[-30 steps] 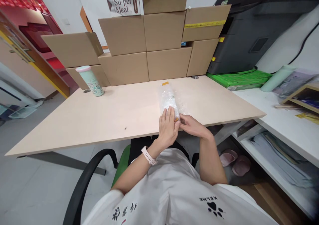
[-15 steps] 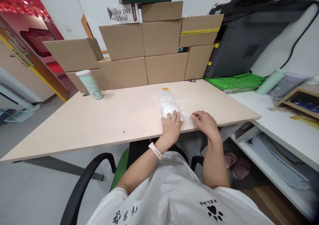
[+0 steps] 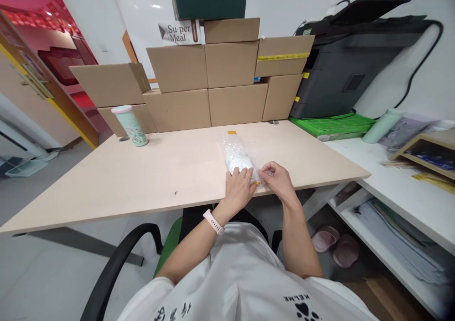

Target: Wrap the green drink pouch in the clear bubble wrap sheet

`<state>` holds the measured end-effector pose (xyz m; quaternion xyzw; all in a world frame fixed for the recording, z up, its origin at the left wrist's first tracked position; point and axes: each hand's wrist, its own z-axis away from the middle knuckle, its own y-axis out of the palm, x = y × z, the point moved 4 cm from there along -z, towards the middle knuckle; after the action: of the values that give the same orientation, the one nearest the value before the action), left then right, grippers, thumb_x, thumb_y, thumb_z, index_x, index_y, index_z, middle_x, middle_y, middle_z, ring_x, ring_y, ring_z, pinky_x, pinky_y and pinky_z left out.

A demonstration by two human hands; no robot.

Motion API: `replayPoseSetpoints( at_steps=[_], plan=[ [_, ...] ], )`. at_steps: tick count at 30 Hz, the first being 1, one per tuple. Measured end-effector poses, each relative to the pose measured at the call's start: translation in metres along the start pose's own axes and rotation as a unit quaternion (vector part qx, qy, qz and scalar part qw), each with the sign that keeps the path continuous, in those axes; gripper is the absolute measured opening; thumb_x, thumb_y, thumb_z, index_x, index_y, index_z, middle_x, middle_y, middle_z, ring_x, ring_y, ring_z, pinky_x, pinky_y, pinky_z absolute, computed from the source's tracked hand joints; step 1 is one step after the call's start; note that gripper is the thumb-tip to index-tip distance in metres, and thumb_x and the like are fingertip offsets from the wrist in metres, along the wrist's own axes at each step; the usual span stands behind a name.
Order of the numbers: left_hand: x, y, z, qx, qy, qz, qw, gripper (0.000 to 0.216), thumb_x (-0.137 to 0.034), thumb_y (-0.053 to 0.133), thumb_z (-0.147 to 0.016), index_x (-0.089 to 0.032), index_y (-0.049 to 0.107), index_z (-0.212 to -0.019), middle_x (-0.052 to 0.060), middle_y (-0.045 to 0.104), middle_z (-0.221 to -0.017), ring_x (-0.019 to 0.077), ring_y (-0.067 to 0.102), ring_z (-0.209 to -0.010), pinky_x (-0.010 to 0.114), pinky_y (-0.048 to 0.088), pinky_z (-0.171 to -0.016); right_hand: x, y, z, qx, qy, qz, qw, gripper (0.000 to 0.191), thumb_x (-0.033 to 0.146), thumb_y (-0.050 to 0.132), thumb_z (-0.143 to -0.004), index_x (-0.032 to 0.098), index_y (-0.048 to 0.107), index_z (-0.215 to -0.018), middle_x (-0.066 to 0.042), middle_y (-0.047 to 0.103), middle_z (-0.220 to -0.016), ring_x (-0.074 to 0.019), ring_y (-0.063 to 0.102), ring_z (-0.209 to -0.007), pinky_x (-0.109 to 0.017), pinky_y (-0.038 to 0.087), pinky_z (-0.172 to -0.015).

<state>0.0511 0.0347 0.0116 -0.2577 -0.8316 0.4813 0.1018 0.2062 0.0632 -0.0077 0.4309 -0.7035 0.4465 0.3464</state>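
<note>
— Clear plastic package (image 3: 236,154)?
— Table (image 3: 159,169), near edge, right of centre.
— Left hand (image 3: 239,188)?
— Unclenched, atop its near end.
— Right hand (image 3: 279,181)?
— Fingertips together beside it; whether grasping it, cannot tell.

Wall (image 3: 277,8): white, far, reflecting light. Floor (image 3: 53,273): grey, left. Desk (image 3: 177,167): pale, near. Shelving (image 3: 408,193): white, right. Door (image 3: 69,105): yellow-edged, far left.

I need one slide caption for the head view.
Left hand on a plastic packet, right hand beside it, cardboard boxes behind.
</note>
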Motion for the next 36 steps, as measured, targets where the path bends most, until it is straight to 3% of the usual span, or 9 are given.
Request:
replayPoseSetpoints(
  at_steps=[3,10,13,17,19,23,27,30,36],
  plan=[
    [0.003,-0.003,0.008,-0.013,0.003,0.011,1.000,0.049,-0.039,0.051,-0.098,-0.024,0.044,-0.144,0.011,0.066,-0.104,0.0332,0.059,-0.099,0.046,0.045,-0.077,0.024,0.015,0.006,0.041,-0.026,-0.062,0.997,0.006,0.029,0.063,-0.077,0.025,0.057,-0.076,-0.001,0.067,-0.084,-0.0205,0.062,-0.080,-0.035,0.050,-0.074],
    [0.010,-0.002,0.016,-0.014,-0.010,0.039,0.999,0.034,-0.050,0.047,-0.098,-0.025,0.059,-0.117,0.010,0.064,-0.102,0.0315,0.056,-0.099,0.047,0.042,-0.076,0.030,0.015,0.012,0.197,0.051,-0.177,0.963,0.017,0.040,0.065,-0.081,0.025,0.058,-0.084,-0.003,0.070,-0.091,-0.0222,0.068,-0.085,-0.037,0.054,-0.075],
    [0.012,0.000,0.018,-0.029,-0.009,0.052,0.998,0.032,-0.051,0.044,-0.099,-0.026,0.061,-0.108,0.010,0.064,-0.105,0.0313,0.056,-0.100,0.049,0.043,-0.078,0.012,0.002,0.005,0.142,0.065,-0.156,0.975,0.023,0.047,0.066,-0.079,0.028,0.058,-0.087,-0.006,0.072,-0.094,-0.0255,0.070,-0.083,-0.042,0.056,-0.075],
    [0.017,0.005,0.025,-0.044,-0.013,0.096,0.994,0.029,-0.046,0.043,-0.099,-0.027,0.064,-0.105,0.011,0.064,-0.107,0.0323,0.056,-0.100,0.052,0.043,-0.082,0.003,0.001,-0.001,0.010,-0.030,0.104,0.994,0.025,0.051,0.067,-0.079,0.027,0.064,-0.081,-0.009,0.069,-0.086,-0.0328,0.066,-0.091,-0.054,0.051,-0.086],
    [0.020,0.007,0.031,-0.050,-0.019,0.127,0.991,0.027,-0.043,0.046,-0.097,-0.028,0.066,-0.107,0.013,0.065,-0.108,0.0335,0.056,-0.101,0.054,0.044,-0.084,0.006,0.014,0.001,0.019,-0.079,0.160,0.984,0.027,0.053,0.063,-0.084,0.027,0.065,-0.079,-0.010,0.070,-0.097,-0.0359,0.063,-0.103,-0.059,0.046,-0.094],
    [0.024,0.005,0.047,-0.057,-0.061,0.214,0.973,0.032,-0.044,0.050,-0.093,-0.032,0.066,-0.119,0.011,0.065,-0.119,0.0359,0.056,-0.113,0.061,0.046,-0.095,0.016,0.040,0.008,0.087,-0.095,0.080,0.988,0.027,0.053,0.056,-0.090,0.028,0.064,-0.088,-0.008,0.071,-0.101,-0.0304,0.065,-0.099,-0.051,0.052,-0.086],
    [0.035,-0.016,0.055,-0.085,-0.119,0.325,0.934,0.035,-0.047,0.053,-0.090,-0.035,0.066,-0.121,0.007,0.067,-0.121,0.0345,0.056,-0.123,0.058,0.048,-0.103,0.024,0.052,0.014,0.132,-0.102,0.017,0.986,0.028,0.050,0.049,-0.094,0.029,0.064,-0.104,-0.007,0.070,-0.091,-0.0269,0.066,-0.087,-0.045,0.054,-0.075],
    [0.066,-0.047,0.046,-0.139,-0.187,0.385,0.893,0.036,-0.044,0.051,-0.091,-0.033,0.065,-0.122,0.009,0.068,-0.122,0.0329,0.056,-0.127,0.054,0.049,-0.103,0.030,0.054,0.018,0.156,-0.116,0.001,0.981,0.031,0.052,0.050,-0.094,0.030,0.063,-0.111,-0.008,0.071,-0.098,-0.0281,0.066,-0.093,-0.045,0.053,-0.078],
    [0.112,-0.082,0.025,-0.135,-0.242,0.460,0.844,0.035,-0.049,0.057,-0.091,-0.026,0.068,-0.115,0.011,0.071,-0.113,0.0341,0.058,-0.125,0.054,0.048,-0.103,0.040,0.056,0.028,0.236,-0.086,-0.063,0.966,0.035,0.058,0.054,-0.092,0.028,0.061,-0.107,-0.007,0.071,-0.088,-0.0259,0.066,-0.083,-0.041,0.052,-0.071]
  ],
)
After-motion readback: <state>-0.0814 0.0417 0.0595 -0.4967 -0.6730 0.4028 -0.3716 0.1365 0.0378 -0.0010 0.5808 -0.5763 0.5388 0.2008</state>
